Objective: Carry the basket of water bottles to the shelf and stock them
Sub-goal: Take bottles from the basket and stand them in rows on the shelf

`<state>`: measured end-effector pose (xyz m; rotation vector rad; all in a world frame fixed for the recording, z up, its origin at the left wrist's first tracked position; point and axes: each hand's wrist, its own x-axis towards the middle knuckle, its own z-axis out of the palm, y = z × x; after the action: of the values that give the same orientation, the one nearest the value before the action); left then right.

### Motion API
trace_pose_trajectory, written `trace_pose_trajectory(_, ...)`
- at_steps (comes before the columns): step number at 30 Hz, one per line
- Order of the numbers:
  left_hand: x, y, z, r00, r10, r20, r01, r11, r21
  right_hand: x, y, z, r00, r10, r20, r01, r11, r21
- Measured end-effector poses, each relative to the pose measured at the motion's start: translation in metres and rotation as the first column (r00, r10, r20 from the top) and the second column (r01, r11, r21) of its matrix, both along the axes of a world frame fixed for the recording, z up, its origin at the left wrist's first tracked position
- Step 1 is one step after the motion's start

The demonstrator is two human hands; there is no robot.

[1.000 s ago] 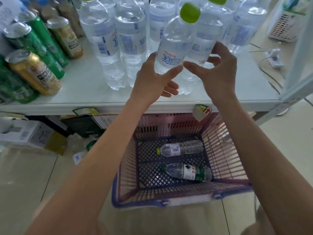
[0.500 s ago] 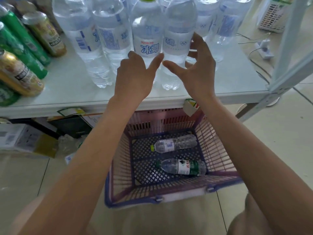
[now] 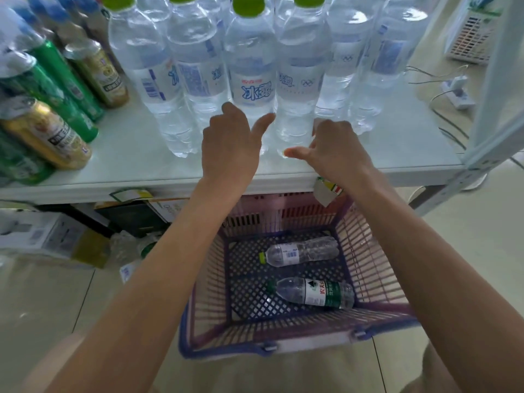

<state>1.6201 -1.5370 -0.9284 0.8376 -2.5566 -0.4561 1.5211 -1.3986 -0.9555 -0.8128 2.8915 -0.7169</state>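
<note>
Green and gold drink cans (image 3: 48, 129) are being seen standing in rows at the left edge of the frame, on a pale shelf (image 3: 127, 154) that is running across the upper half. To their right, clear water bottles (image 3: 195, 69) with green caps are being shown upright and packed side by side across the upper centre, one labelled bottle (image 3: 251, 80) standing at the front. Just before that row, the left hand (image 3: 229, 146) is being held above the shelf with its thumb spread and fingers loosely curled, gripping nothing. Beside it, the right hand (image 3: 337, 151) is likewise being held empty, thumb pointing left toward the other hand, fingers bent near the bottle bases. In the lower centre, a pink and purple basket (image 3: 377, 268) is being seen on the floor below the shelf edge, two bottles lying on their sides inside: a clear-labelled bottle (image 3: 300, 251) further back, a green-labelled bottle (image 3: 312, 292) nearer. A white power strip (image 3: 456, 93) is lying at the upper right.
</note>
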Motion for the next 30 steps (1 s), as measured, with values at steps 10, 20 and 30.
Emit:
trace_pose_trajectory(10, -0.004, 0.002, -0.007, 0.989, 0.008, -0.147, 0.013, 0.99, 0.141, 0.007, 0.0, -0.001, 0.996, -0.009, 0.094, 0.017, 0.997, -0.079)
trace_pose_trajectory(20, 0.026, 0.011, -0.045, 0.863, -0.506, -0.013, 0.505, 0.861, 0.061, 0.035, 0.018, 0.055, 0.677, 0.111, 0.728, -0.514, 0.778, 0.36)
trace_pose_trajectory(30, 0.036, 0.003, -0.224, 0.406, -0.638, 0.654, 0.535, 0.746, 0.396, 0.046, 0.037, -0.162, 0.728, 0.005, 0.685, -0.668, 0.23, 0.708)
